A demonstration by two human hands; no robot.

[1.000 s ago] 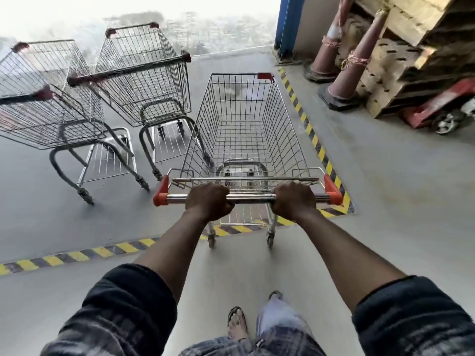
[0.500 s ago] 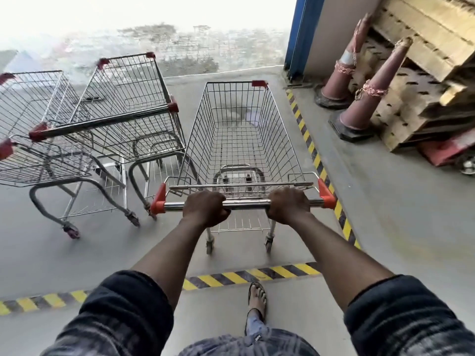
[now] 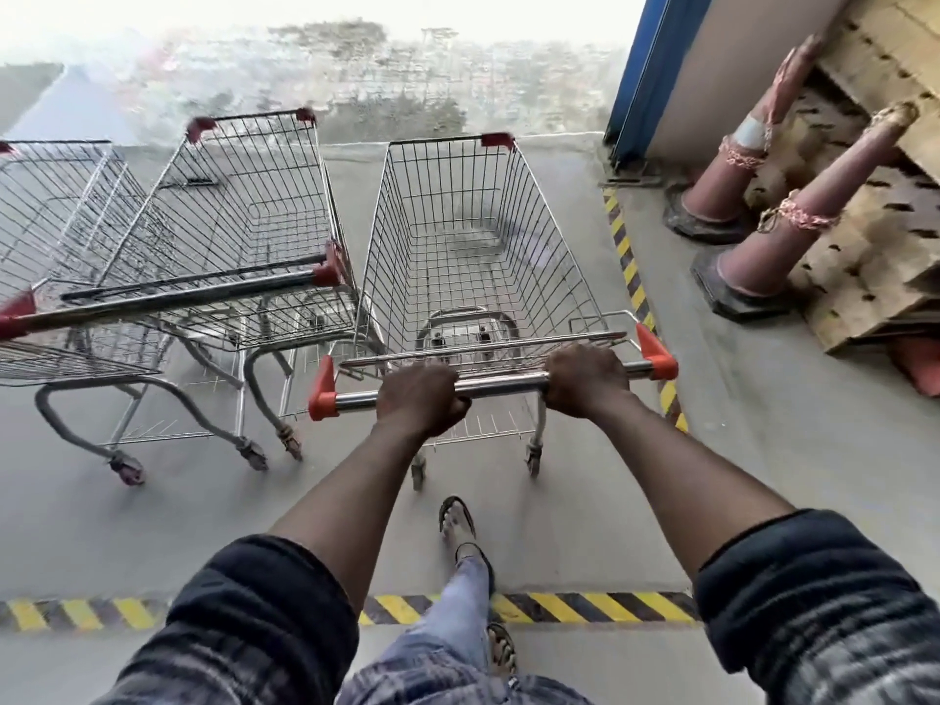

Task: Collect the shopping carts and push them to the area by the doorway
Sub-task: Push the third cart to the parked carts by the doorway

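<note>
An empty wire shopping cart (image 3: 473, 246) with red corner caps stands straight ahead of me. My left hand (image 3: 419, 396) and my right hand (image 3: 585, 381) both grip its chrome handle bar (image 3: 503, 385). Its front end is close to the bright doorway opening. A second empty cart (image 3: 239, 236) is parked just left of it, almost touching. A third cart (image 3: 46, 277) sits further left, partly cut off by the frame edge.
Yellow-black hazard tape (image 3: 630, 277) runs along the floor on the right and crosses behind my feet. Two worn traffic cones (image 3: 793, 231) lean against stacked wooden pallets (image 3: 875, 267) at the right. A blue door frame (image 3: 646, 78) marks the opening's right side.
I have pushed the cart forward across the hazard tape line, which now lies at my feet. The cart has drawn level with the two parked carts on the left.
</note>
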